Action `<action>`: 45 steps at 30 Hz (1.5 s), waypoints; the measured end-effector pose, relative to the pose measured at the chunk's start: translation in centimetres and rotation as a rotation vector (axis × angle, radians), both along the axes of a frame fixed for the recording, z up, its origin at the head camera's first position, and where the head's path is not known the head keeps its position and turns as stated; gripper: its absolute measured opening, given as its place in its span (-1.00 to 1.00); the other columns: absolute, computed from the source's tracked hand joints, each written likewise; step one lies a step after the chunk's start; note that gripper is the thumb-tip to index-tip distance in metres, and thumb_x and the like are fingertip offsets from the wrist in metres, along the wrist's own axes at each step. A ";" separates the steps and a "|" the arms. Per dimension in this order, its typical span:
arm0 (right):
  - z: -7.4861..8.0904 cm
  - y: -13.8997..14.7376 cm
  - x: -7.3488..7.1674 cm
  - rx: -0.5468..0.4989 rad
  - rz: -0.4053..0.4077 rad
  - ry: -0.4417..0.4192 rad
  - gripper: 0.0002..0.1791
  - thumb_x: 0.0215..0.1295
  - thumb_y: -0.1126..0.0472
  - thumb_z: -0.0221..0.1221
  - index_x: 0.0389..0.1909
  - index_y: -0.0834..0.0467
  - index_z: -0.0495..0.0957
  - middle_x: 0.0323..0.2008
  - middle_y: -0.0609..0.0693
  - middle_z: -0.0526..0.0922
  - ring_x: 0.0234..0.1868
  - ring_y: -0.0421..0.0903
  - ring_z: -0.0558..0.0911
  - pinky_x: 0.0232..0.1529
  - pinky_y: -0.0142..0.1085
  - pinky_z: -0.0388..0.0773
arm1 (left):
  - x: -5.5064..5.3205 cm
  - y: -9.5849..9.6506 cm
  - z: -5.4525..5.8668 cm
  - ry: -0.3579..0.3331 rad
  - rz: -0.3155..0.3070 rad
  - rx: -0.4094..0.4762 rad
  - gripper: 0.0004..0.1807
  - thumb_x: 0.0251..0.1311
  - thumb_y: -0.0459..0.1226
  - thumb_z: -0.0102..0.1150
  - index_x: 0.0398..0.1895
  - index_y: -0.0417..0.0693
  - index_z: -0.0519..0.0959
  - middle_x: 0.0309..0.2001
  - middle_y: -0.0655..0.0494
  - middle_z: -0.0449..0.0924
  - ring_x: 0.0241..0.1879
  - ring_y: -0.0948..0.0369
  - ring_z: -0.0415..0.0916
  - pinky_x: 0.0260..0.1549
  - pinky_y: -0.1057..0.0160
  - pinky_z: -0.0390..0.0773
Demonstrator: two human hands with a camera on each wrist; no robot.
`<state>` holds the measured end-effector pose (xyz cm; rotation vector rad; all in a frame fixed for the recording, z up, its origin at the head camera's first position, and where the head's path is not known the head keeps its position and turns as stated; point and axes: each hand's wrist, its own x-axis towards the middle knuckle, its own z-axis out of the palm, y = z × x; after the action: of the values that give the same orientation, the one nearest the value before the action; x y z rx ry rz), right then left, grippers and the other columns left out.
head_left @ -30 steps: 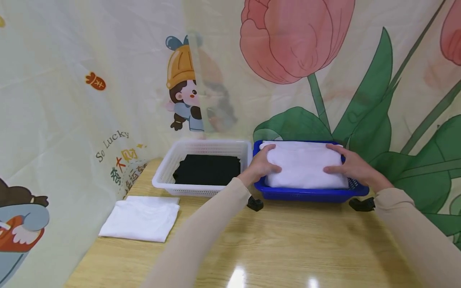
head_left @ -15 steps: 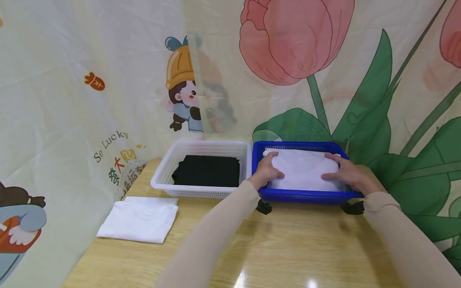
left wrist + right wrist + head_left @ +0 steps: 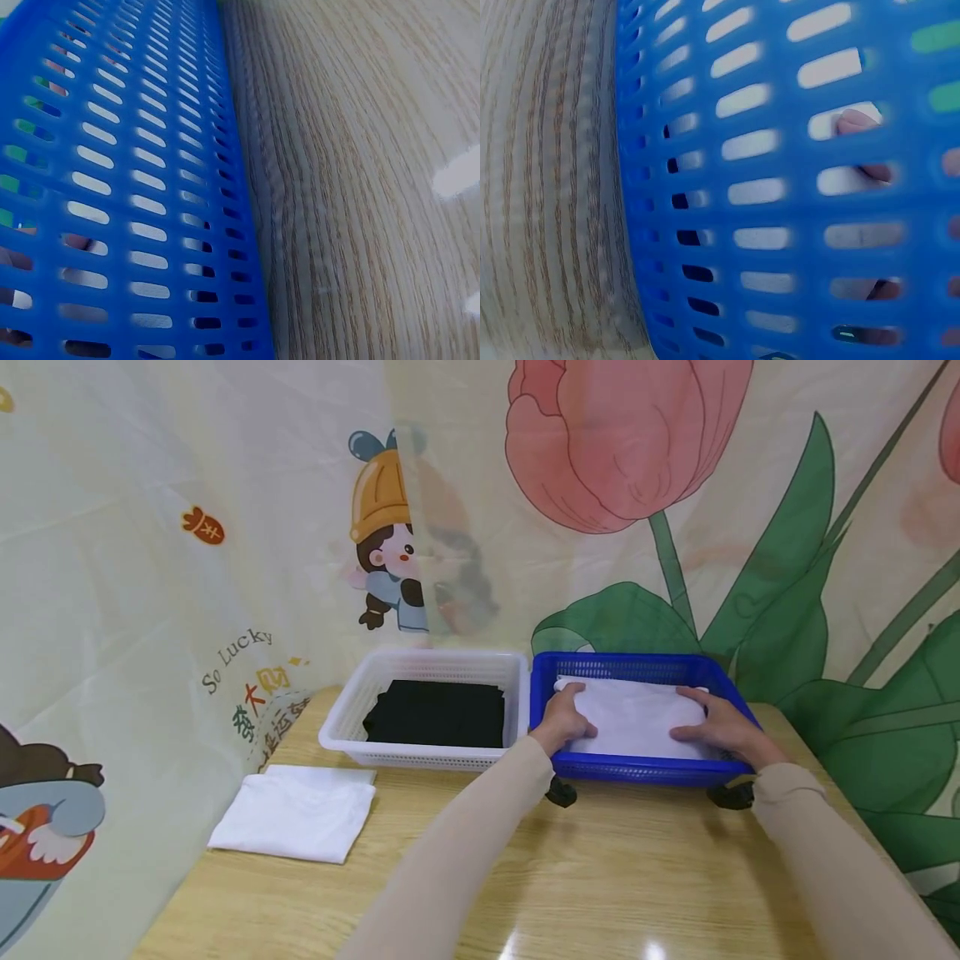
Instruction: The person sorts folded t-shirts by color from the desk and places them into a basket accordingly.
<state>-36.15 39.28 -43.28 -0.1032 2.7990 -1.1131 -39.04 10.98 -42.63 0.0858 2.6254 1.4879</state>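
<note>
A folded white cloth (image 3: 630, 717) lies low inside the blue basket (image 3: 648, 768), below its rim. My left hand (image 3: 564, 720) holds the cloth's left side, thumb on the near part and fingers farther back. At the right side my right hand (image 3: 718, 727) grips it the same way. Through the slots of the basket wall (image 3: 124, 180) in the left wrist view, white fabric shows. In the right wrist view a fingertip (image 3: 859, 122) appears behind the slots, beside the white cloth (image 3: 754, 191). The undersides of both hands are hidden.
A white basket (image 3: 423, 758) stands just left of the blue one, holding folded black cloth (image 3: 438, 714). Another folded white cloth (image 3: 296, 814) lies on the wooden table (image 3: 622, 868) at the left. A printed curtain (image 3: 465, 485) hangs close behind the baskets.
Both hands have lowered the folded white cloth from near the rim deeper into the blue basket. They have also come slightly nearer to me and closer together.
</note>
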 end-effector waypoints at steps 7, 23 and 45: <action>-0.3 -0.4 -0.4 0.036 0.015 -0.002 0.09 0.36 0.08 0.43 0.69 0.27 -0.04 0.61 0.55 -0.13 0.58 0.61 -0.11 0.48 0.50 -0.09 | -1.6 0.2 -1.1 -0.066 0.011 -0.059 0.03 -0.06 -0.62 0.58 0.52 0.19 0.46 0.45 0.03 0.50 0.31 0.12 0.49 0.27 0.15 0.55; -0.4 -1.0 -0.1 0.072 -0.006 -0.032 0.07 0.37 0.11 0.43 0.67 0.32 -0.01 0.59 0.57 -0.08 0.57 0.61 -0.10 0.49 0.48 -0.09 | -1.7 0.4 -1.2 -0.118 -0.032 -0.170 0.02 0.02 -0.53 0.60 0.57 0.14 0.39 0.52 -0.03 0.41 0.36 0.11 0.41 0.33 0.19 0.49; -0.4 -0.7 -0.5 0.102 0.015 -0.018 0.10 0.43 -0.05 0.38 0.65 0.42 -0.05 0.60 0.56 -0.07 0.60 0.55 -0.08 0.51 0.45 -0.07 | -1.6 0.4 -0.9 -0.094 -0.068 -0.154 -0.04 0.23 -0.15 0.57 0.65 0.17 0.27 0.60 0.08 0.31 0.59 0.08 0.22 0.54 0.08 0.27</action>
<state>-36.65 38.61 -43.65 -0.1038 2.8277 -0.9603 -40.65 11.37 -43.58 0.0867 2.6235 1.2330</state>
